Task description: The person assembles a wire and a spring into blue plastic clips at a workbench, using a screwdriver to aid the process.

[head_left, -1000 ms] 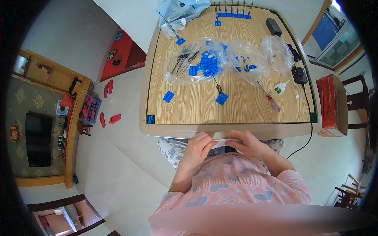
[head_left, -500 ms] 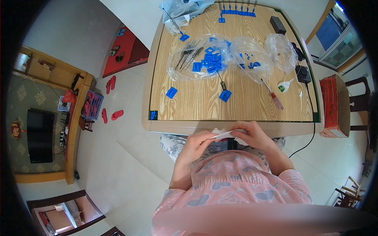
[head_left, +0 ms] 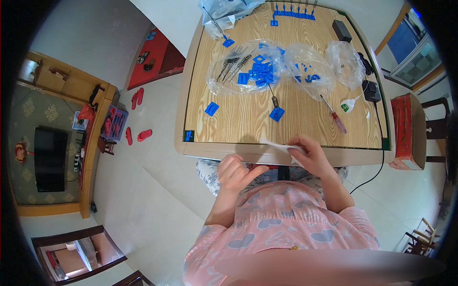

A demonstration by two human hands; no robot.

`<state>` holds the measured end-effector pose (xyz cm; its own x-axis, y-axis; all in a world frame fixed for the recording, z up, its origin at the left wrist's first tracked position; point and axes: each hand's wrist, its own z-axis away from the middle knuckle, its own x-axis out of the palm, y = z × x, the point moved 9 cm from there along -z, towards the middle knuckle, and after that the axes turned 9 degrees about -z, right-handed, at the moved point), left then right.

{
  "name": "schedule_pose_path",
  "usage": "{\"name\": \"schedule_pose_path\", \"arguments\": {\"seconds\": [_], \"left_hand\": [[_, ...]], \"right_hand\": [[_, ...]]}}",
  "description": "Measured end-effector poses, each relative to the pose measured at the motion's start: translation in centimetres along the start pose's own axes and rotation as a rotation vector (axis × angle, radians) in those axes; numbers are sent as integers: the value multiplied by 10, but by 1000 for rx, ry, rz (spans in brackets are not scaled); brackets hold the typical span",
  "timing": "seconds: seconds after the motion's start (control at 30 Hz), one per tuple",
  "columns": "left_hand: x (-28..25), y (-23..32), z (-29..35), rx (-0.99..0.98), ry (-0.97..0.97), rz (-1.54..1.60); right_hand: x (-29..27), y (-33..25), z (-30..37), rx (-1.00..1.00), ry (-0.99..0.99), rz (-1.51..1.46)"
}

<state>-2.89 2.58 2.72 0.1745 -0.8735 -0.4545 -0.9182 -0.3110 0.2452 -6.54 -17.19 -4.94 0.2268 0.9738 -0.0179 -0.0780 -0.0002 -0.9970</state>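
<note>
My right hand (head_left: 310, 156) pinches a thin white tissue (head_left: 276, 145), whose loose end sticks out leftward over the table's front edge. To its left, my left hand (head_left: 234, 172) is apart from the tissue, its thumb stretched out and its fingers loosely bent, with nothing in it. On the wood-grain table (head_left: 238, 121) beyond them stand a blue square base with a black spring and thin rod (head_left: 276, 113) and a loose blue square piece (head_left: 212, 109). A screwdriver (head_left: 338, 123) with a clear reddish handle lies at the right.
Clear plastic bags hold blue pieces (head_left: 260, 71), springs with rods (head_left: 231, 64) and small blue parts (head_left: 312, 77). Farther back are a row of blue spring pieces (head_left: 296, 14), a pale blue bag (head_left: 229, 12) and a dark block (head_left: 341, 30). A black adapter (head_left: 370, 90) has a hanging cable.
My left hand has let go of the tissue and drawn away to the left. The right hand keeps the tissue, now raised and spread out more. The view has shifted slightly.
</note>
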Motion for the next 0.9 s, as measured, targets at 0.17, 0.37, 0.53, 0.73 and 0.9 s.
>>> {"name": "schedule_pose_path", "arguments": {"seconds": [0.17, 0.37, 0.53, 0.73, 0.9], "left_hand": [[5, 0, 7, 20, -20, 69], [93, -35, 48, -1181, 15, 1519], [119, 3, 73, -1431, -148, 1941], [118, 6, 51, -1374, -37, 2061], [120, 1, 57, -1290, -76, 2030]], "right_hand": [[52, -24, 5, -138, -310, -75], [68, -22, -7, -267, -207, -233], [63, -28, -23, -350, -23, -93], [86, -54, -22, -412, -49, 27], [98, -59, -18, -485, -109, 247]]}}
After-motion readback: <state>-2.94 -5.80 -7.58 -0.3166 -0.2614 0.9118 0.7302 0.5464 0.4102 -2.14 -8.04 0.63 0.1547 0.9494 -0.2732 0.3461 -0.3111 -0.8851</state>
